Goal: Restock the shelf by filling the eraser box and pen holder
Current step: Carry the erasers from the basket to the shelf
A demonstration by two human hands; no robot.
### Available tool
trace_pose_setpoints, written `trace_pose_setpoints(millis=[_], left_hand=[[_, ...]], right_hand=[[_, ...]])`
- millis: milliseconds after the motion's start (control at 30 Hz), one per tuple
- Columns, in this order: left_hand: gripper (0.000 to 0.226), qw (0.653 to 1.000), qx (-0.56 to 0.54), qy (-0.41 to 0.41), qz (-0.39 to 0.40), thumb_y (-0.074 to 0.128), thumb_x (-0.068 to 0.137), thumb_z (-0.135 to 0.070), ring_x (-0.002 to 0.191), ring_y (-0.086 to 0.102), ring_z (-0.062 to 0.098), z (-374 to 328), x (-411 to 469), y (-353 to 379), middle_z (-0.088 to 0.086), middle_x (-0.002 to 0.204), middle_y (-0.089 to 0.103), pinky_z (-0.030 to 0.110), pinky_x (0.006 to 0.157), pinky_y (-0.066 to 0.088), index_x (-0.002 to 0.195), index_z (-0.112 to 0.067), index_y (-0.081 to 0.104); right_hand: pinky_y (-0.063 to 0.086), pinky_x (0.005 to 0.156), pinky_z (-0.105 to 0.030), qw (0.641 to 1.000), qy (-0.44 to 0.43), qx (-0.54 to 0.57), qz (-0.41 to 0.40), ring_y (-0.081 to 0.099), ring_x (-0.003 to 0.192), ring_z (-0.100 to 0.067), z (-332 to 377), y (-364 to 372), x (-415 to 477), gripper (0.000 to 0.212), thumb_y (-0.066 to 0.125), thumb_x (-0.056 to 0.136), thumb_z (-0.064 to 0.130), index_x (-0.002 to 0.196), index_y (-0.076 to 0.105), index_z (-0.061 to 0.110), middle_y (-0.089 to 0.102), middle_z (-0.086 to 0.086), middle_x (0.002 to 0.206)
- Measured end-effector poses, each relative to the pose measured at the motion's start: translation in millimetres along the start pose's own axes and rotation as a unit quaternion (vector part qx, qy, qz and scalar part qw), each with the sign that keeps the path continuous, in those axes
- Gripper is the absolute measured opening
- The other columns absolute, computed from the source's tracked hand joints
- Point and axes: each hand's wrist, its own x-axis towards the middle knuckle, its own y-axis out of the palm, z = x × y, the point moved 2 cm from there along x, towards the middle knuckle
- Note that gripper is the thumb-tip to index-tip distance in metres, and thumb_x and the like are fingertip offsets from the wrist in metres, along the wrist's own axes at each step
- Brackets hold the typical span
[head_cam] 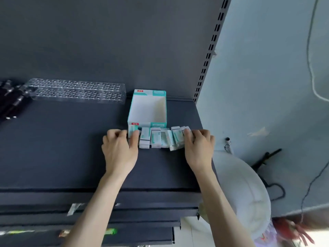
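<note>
Lower shelves (142, 213): nearest the camera, stepped below the front edge of the top shelf; a few small packets lie on them, too blurred to identify.
Shelf (62, 157): dark grey and flat; it carries everything listed below.
Left hand (120, 148): rests on the shelf right of centre, at the left end of the eraser row. Its fingers (116, 135) are curled, and the thumb lies over the leftmost eraser.
Right hand (198, 148): near the shelf's right edge, at the other end of the row. Its fingers (201, 134) are curled over the rightmost erasers, gripping them.
Erasers (156, 139): white and teal wrapped blocks in a loose side-by-side row, pressed between the two hands. The right-hand ones tilt. The row lies just in front of the box.
Eraser box (158, 124): an open white and teal carton behind the row, towards the shelf's back right corner. Its inside shows bare white.
Pen holder (76, 90): a clear, long block with rows of round holes, lying along the back edge left of the box, with no pens standing in it.
Pens (10, 102): a dark bundle at the far left edge, touching the holder's left end.
Back panel (106, 41): grey, rising behind the shelf, with a slotted upright (208, 56) at its right side.
</note>
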Motion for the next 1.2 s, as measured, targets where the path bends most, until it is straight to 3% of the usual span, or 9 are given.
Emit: trace_pose_setpoints(millis=[133,233,433,667,867,1067,1200], left_hand=[[0.053,1.000,-0.004,0.013,0.027,0.041,0.097,-0.042,0.123,0.039,0.034,-3,-4,-3,0.013,0.135,0.050,0.043,0.098,0.029,0.139,-0.011,0.043],[0.052,0.999,-0.020,0.036,0.027,0.048,0.095,-0.040,0.117,0.043,0.032,-3,-10,-6,0.011,0.129,0.055,0.042,0.097,0.032,0.140,-0.014,0.043],[0.054,0.998,-0.036,0.030,0.043,0.049,0.096,-0.035,0.119,0.041,0.029,2,-6,-10,0.012,0.129,0.053,0.040,0.099,0.035,0.143,-0.010,0.038],[0.054,0.996,0.001,0.062,0.063,0.044,0.098,-0.035,0.119,0.043,0.031,2,-9,-18,0.012,0.133,0.052,0.041,0.098,0.036,0.143,-0.007,0.037],[0.031,0.994,-0.010,0.108,0.000,0.055,0.093,-0.028,0.106,0.054,0.028,2,-18,-42,0.006,0.117,0.061,0.042,0.089,0.044,0.120,-0.012,0.061],[0.023,0.988,-0.067,0.129,-0.056,0.059,0.091,-0.026,0.091,0.064,0.016,12,-32,-88,-0.003,0.099,0.067,0.042,0.083,0.051,0.107,-0.012,0.065],[0.031,0.986,-0.085,0.120,-0.076,0.052,0.086,-0.034,0.082,0.064,0.004,36,-43,-136,-0.009,0.089,0.068,0.035,0.079,0.053,0.104,-0.014,0.067]], right_hand=[[0.030,0.098,-0.036,0.999,-0.021,0.004,0.027,0.043,0.111,-0.032,1,6,0,0.042,0.039,0.098,0.038,0.122,0.056,0.008,0.057,-0.012,0.120],[0.028,0.096,-0.035,0.998,-0.049,-0.021,0.037,0.042,0.113,-0.034,5,5,-5,0.049,0.041,0.097,0.039,0.133,0.046,0.006,0.054,-0.015,0.123],[0.030,0.092,-0.037,0.993,-0.080,-0.073,0.050,0.043,0.106,-0.034,14,12,-11,0.046,0.042,0.097,0.037,0.129,0.049,0.006,0.053,-0.017,0.116],[0.028,0.100,-0.036,0.993,-0.067,-0.039,0.084,0.038,0.118,-0.032,18,-1,-14,0.055,0.040,0.097,0.040,0.142,0.033,0.009,0.044,-0.014,0.133],[0.042,0.088,-0.033,0.987,-0.141,0.039,0.063,0.045,0.109,-0.024,29,-23,-26,0.028,0.052,0.093,0.027,0.116,0.059,0.014,0.053,-0.005,0.122],[0.047,0.087,-0.039,0.968,-0.210,0.103,0.091,0.056,0.100,-0.025,75,-20,-41,0.019,0.055,0.092,0.018,0.108,0.064,0.012,0.062,-0.003,0.110],[0.044,0.082,-0.027,0.952,-0.257,0.133,0.103,0.059,0.094,-0.019,124,-3,-65,0.015,0.058,0.090,0.016,0.103,0.065,0.012,0.065,-0.001,0.099]])
